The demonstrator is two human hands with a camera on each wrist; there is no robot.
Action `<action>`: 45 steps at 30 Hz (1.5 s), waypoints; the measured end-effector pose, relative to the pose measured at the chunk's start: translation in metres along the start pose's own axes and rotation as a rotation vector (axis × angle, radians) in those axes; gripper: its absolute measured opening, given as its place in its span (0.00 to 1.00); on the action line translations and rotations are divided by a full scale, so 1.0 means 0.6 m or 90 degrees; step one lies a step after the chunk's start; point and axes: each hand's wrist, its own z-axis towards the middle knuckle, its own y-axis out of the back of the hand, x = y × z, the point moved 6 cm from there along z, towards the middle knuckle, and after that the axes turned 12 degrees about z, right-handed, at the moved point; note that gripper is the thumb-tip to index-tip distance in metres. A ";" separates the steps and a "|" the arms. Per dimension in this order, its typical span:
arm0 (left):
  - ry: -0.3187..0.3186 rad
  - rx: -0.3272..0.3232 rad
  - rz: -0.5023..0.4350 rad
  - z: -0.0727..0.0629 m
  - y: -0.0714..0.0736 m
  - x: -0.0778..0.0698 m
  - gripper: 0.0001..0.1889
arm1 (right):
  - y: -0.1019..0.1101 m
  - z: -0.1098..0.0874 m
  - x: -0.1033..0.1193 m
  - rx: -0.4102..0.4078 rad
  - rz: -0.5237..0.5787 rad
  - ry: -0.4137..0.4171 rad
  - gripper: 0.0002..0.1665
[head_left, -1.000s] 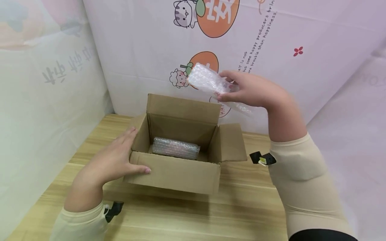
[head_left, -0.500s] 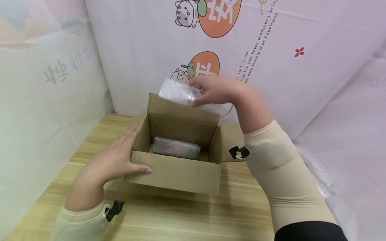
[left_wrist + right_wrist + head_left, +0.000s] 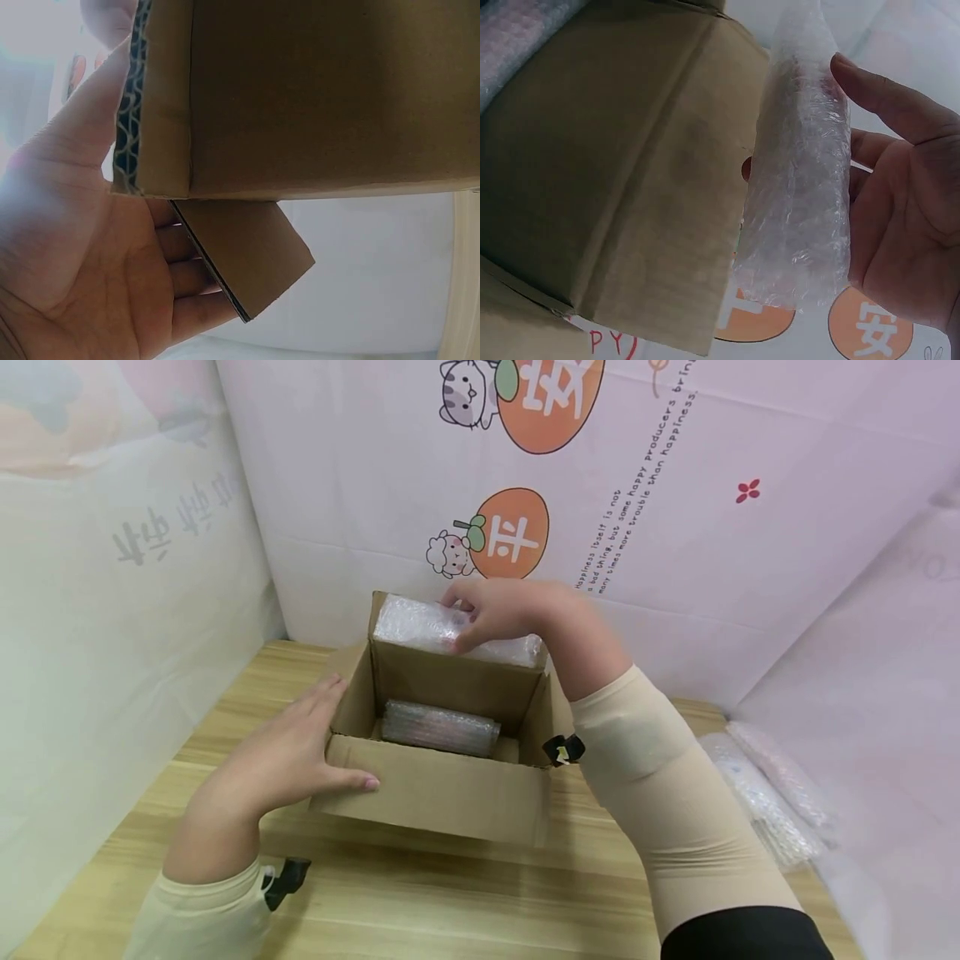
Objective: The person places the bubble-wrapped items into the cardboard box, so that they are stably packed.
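An upright cardboard box stands on the table with its flaps folded out. My left hand holds its near left corner, thumb on the front flap and fingers along the left flap. Above the back flap, my right hand grips a flat bubble-wrapped package between thumb and fingers. In the right wrist view that package is beside the flap; contact between them is unclear. Another bubble-wrapped package lies inside the box. What both packages contain cannot be made out.
More bubble-wrapped packages lie at the right side of the wooden table, partly behind the right forearm. A printed white cloth hangs behind the box, with pale cloth walls on either side.
My right hand has brought the bubble-wrapped package left and down, from above the box's right side to its back flap. My left hand and the box have stayed in place.
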 end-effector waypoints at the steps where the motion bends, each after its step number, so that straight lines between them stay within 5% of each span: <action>1: 0.000 -0.001 0.000 0.000 0.000 0.000 0.72 | -0.004 0.003 0.000 0.003 0.003 0.003 0.41; 30: 0.004 0.007 0.004 -0.001 0.000 0.003 0.72 | -0.090 0.048 -0.016 0.114 -0.019 -0.008 0.39; 45: 0.005 0.007 -0.001 -0.001 -0.001 0.002 0.72 | -0.029 -0.001 -0.009 0.030 0.031 0.016 0.42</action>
